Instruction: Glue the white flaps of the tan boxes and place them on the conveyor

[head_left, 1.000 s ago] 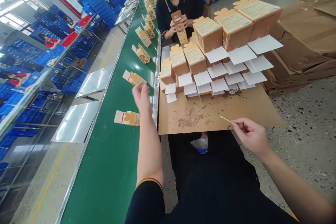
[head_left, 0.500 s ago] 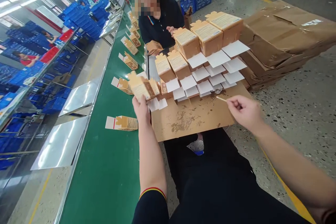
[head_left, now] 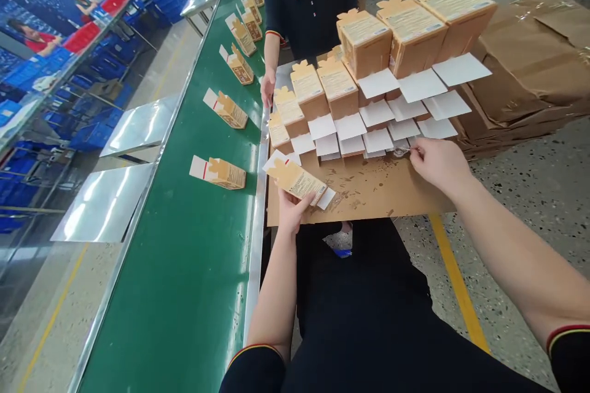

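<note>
Stick in my right hand (head_left: 437,163): too thin to make out, fingers curled over it.
Small dish (head_left: 402,151) at the fingertips: mostly covered by white flaps; contents unclear.
Carton (head_left: 298,181) in my left hand (head_left: 289,212): print too small to read.
Co-worker (head_left: 310,0) opposite: face blurred, head cut by the top edge.
Cardboard bundle (head_left: 539,55): runs off right.

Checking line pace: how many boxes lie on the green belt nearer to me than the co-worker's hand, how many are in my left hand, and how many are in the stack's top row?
Belt boxes, nearer than the co-worker's hand: 2
Held box in the left hand: 1
Top-row boxes: 3
Total: 6
</note>
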Motion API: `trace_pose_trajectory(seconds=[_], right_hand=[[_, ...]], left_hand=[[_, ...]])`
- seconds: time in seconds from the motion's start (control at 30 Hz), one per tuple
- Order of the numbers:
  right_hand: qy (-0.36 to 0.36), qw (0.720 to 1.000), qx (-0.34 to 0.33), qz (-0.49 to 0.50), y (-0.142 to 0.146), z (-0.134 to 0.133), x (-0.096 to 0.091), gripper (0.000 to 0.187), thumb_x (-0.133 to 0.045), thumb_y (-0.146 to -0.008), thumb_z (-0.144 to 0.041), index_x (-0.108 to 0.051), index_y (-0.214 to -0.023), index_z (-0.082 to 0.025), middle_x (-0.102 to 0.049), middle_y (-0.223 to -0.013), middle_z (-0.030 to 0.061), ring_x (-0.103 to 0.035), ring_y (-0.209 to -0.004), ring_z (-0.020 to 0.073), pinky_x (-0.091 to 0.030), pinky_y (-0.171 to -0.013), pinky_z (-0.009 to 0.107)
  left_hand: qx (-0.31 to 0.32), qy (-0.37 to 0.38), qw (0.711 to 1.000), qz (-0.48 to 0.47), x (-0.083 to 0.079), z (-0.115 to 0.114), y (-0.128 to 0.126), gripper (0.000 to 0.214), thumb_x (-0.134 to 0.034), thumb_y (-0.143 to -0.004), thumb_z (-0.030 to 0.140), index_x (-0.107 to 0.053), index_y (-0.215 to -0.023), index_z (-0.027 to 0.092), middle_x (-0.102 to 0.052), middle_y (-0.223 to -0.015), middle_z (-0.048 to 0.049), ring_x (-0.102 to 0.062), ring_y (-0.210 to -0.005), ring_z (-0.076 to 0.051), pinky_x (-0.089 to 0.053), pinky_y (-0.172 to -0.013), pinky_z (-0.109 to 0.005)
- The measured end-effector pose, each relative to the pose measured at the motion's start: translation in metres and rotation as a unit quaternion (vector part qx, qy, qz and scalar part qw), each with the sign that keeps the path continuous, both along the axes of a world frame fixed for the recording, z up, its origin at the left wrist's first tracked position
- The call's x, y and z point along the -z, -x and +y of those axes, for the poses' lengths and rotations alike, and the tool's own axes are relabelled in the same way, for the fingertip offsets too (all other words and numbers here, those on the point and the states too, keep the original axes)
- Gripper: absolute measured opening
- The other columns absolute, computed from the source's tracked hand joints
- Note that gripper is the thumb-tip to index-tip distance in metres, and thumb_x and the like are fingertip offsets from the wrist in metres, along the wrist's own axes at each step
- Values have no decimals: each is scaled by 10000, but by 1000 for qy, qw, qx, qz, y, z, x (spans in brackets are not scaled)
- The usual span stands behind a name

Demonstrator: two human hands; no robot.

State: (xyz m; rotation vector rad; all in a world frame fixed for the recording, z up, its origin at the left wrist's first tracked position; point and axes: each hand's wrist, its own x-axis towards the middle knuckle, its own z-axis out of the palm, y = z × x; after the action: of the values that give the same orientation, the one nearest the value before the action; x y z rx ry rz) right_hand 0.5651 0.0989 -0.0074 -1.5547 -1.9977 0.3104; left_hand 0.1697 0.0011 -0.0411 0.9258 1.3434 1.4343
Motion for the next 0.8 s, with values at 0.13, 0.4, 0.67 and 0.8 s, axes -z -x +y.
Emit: trace_pose_trajectory(seconds=[0.13, 0.4, 0.67, 0.8], right_hand=[[10, 993, -46, 113, 48, -58, 6, 131, -663, -1043, -215, -750, -950, -245, -739, -777, 25, -642, -660, 173, -450, -635, 304], [61, 977, -168, 117, 170, -108, 53, 229, -576, -1049, -133, -682, -870, -227, -704, -770, 45, -608, -681, 193, -435, -676, 312], [36, 976, -120, 176, 137, -113, 42, 218, -572, -1080, -222, -722, -922, -244, -651, -705, 17, -598, -645, 186, -467, -669, 301], [60, 975, -61, 205, 112, -128, 30, 259, -598, -1075, -323, -736, -870, -245, -614, -648, 3, -533, -566, 158, -462, -598, 292]], left_hand=[[-5, 25, 1000, 14, 8, 1, -2, 898, -1111, -647, 521, -592, -1342, 286, -780, -1384, -132, -772, -1350, -328, -613, -1190, -523], [9, 42, 999, 29, 2, -2, 3, 925, -1093, -670, 560, -573, -1381, 275, -773, -1382, -162, -772, -1341, -357, -623, -1172, -556], [-35, -9, 996, 76, 16, -6, -15, 953, -1107, -631, 502, -533, -1364, 294, -732, -1417, -138, -730, -1405, -356, -606, -1198, -523], [-19, -12, 988, 153, 14, -19, -26, 886, -1076, -671, 353, -544, -1375, 279, -718, -1404, -155, -699, -1430, -389, -594, -1204, -531]])
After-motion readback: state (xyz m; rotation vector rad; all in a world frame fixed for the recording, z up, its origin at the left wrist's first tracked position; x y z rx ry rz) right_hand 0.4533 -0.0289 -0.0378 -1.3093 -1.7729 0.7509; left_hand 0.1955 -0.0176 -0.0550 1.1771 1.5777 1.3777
